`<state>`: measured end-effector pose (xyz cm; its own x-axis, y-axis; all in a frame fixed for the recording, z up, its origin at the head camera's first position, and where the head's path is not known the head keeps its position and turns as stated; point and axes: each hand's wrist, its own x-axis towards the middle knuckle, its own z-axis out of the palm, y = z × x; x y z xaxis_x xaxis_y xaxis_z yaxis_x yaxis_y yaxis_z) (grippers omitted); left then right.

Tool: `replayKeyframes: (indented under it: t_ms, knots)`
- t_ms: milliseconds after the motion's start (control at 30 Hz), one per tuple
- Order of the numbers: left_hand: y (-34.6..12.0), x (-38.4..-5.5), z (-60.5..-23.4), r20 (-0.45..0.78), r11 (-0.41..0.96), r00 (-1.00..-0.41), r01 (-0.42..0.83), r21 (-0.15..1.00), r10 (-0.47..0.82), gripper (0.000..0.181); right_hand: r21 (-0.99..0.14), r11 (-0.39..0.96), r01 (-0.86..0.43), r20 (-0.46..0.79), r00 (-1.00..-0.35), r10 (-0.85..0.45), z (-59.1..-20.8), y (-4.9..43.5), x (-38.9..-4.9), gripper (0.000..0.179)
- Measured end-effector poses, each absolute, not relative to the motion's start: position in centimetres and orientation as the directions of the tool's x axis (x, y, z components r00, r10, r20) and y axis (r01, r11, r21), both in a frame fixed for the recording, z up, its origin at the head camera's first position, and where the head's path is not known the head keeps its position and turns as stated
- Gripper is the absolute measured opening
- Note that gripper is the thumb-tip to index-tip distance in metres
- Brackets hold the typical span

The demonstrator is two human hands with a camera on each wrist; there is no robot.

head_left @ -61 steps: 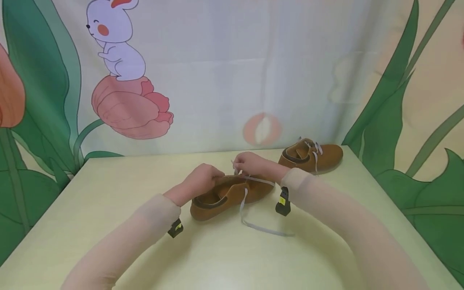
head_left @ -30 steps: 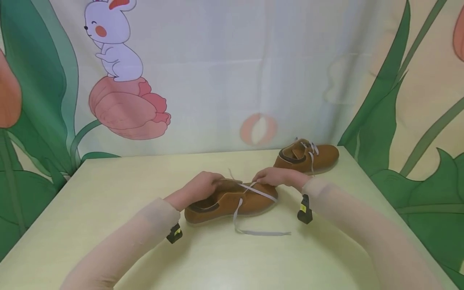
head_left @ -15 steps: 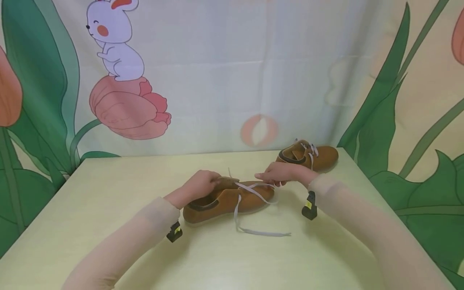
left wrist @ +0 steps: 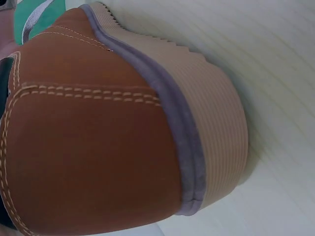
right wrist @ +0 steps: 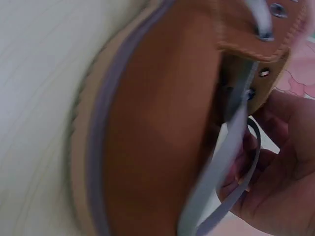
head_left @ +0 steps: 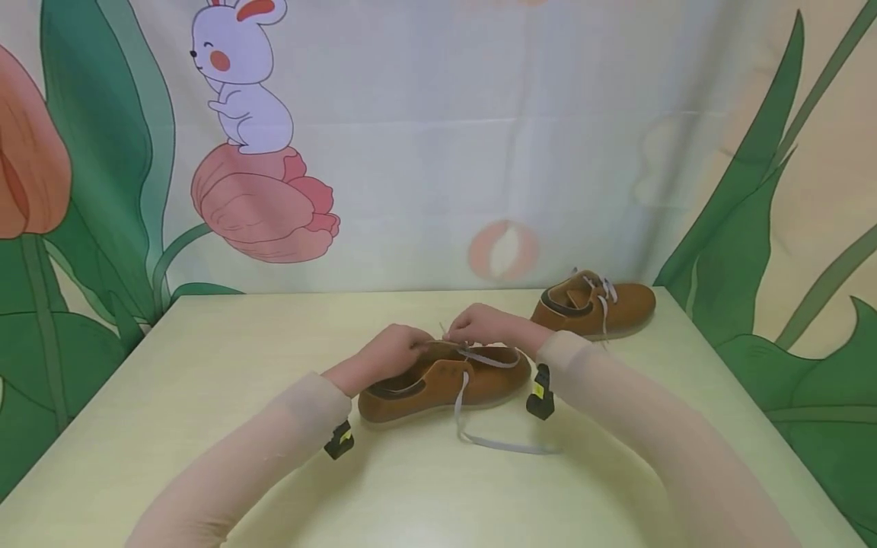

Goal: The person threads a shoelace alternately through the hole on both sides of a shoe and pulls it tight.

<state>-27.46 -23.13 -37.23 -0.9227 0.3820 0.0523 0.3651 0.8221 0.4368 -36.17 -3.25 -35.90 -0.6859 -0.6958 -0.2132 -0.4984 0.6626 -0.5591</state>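
A brown lace-up shoe [head_left: 445, 392] stands on the table, its toe pointing right. My left hand [head_left: 392, 352] grips the far side of its opening, thumb toward the inside. My right hand [head_left: 483, 325] is at the far eyelet flap, fingers curled at a pale grey shoelace [right wrist: 235, 137]. In the right wrist view the lace loops past the fingers [right wrist: 246, 162] and runs up to the eyelets. The near lace end [head_left: 503, 444] trails over the table. The left wrist view shows the stitched heel [left wrist: 98, 157] and ribbed sole, without the left hand.
A second brown shoe [head_left: 626, 308], with its lace threaded, stands at the back right behind the right forearm. The pale table [head_left: 274, 327] ends at a printed curtain [head_left: 411, 190] with a rabbit and tulips.
My right hand drew the lace rightward toward the toe, then came back left to the far eyelet flap. My left hand has kept its grip on the shoe, which shifted slightly.
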Motion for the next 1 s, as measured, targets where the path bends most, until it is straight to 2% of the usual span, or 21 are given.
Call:
replayKeyframes:
  t_ms: [167,333,433,500,600,700,833,1000]
  knots:
    - [-22.9,-27.4,-37.3,0.060,0.817,-0.918,0.379,0.434,0.393,0.027,-0.636,0.658,-0.402,-0.115,-0.794,-0.597,-33.2,-3.2,-37.2,0.036]
    - [-22.9,-27.2,-37.2,0.043,0.811,-0.917,0.372,0.452,0.397,0.027,-0.766,0.563,-0.312,0.059,-0.905,-0.421,-26.8,-2.7,-38.5,0.034]
    - [-22.8,-27.2,-37.2,0.030,0.807,-0.917,0.365,0.463,0.398,0.027,-0.885,0.411,-0.217,0.119,-0.961,-0.252,-22.8,-2.3,-39.1,0.030]
    - [-22.8,-27.3,-37.2,0.023,0.806,-0.918,0.359,0.471,0.396,0.027,-0.951,0.257,-0.174,0.143,-0.981,-0.134,-20.6,-1.9,-39.3,0.026]
    - [-22.9,-27.4,-37.2,0.019,0.807,-0.917,0.361,0.467,0.399,0.028,-0.982,0.035,-0.185,0.186,-0.983,0.011,-18.3,-1.2,-39.4,0.019]
    - [-22.9,-27.4,-37.0,0.009,0.812,-0.919,0.352,0.466,0.394,0.029,-0.967,-0.060,-0.247,0.241,-0.966,0.090,-17.2,-0.6,-39.3,0.015]
    - [-22.9,-27.3,-36.7,0.051,0.797,-0.918,0.369,0.478,0.394,0.024,-0.963,0.056,-0.264,0.266,-0.964,0.030,-17.8,-0.2,-38.7,0.017]
    - [-23.0,-26.8,-35.7,0.149,0.764,-0.904,0.419,0.491,0.400,0.021,-0.975,0.146,-0.166,0.127,-0.961,-0.246,-20.4,0.1,-36.5,0.020]
